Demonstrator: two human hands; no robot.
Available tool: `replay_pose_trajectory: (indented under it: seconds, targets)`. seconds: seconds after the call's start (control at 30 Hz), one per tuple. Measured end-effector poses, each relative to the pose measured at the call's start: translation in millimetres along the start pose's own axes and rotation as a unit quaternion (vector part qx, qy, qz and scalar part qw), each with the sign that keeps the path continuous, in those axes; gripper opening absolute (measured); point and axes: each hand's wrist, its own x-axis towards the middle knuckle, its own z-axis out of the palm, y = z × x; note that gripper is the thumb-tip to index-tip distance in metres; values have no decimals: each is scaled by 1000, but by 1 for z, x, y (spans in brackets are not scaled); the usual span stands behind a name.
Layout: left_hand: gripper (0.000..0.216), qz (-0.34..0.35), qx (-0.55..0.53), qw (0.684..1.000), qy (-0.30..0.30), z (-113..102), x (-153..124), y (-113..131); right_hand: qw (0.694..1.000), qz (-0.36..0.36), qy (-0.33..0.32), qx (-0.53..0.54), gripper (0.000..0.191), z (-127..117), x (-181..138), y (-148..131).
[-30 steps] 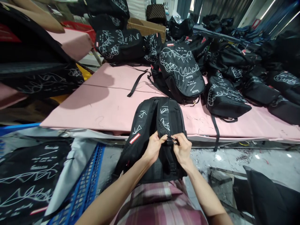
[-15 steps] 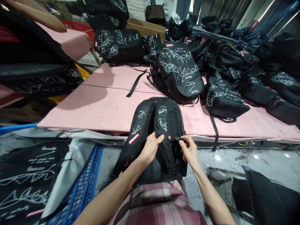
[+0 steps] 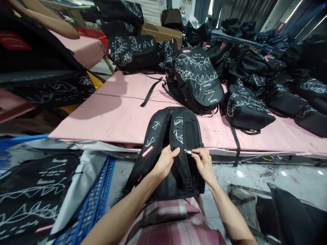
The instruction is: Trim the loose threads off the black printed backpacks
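A black backpack [image 3: 163, 129] with white scribble print leans from my lap onto the edge of the pink table, back side up. My left hand [image 3: 165, 161] pinches its shoulder strap [image 3: 178, 136] near the middle. My right hand [image 3: 203, 163] holds a small metal tool [image 3: 189, 152], whose tip points left and touches the strap just beside my left thumb. What kind of tool it is I cannot tell; it looks like small snips.
The pink table [image 3: 114, 112] carries several more printed black backpacks [image 3: 198, 78] at the back and right. A blue crate [image 3: 89, 207] and another backpack [image 3: 30, 194] are at my lower left. A cardboard box [image 3: 160, 30] stands behind. Another person's arm [image 3: 46, 22] shows top left.
My right hand drew the tool a little to the right of the strap, then brought it back against the strap. My left hand kept its grip.
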Motion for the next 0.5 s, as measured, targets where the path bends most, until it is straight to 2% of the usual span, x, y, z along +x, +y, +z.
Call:
replay_pose_trajectory:
  seconds: [0.07,0.13,0.23,0.3,0.43,0.5]
  targets:
    - [28,-7,1,1000,-5,0,0,0,995,60,25,73,15,2,-2,3]
    - [27,-9,-1,1000,-7,0,0,0,990,88,41,105,16,4,-4,3]
    - [31,2,-3,1000,1,0,0,-1,997,55,16,61,15,4,-4,-2]
    - [32,-5,5,1000,5,0,0,0,996,60,25,68,13,2,0,-3]
    - [34,-49,49,998,-2,-4,1,3,960,155,112,205,15,-9,7,6]
    - [35,-66,78,995,1,-6,3,2,943,195,97,250,25,-14,2,11]
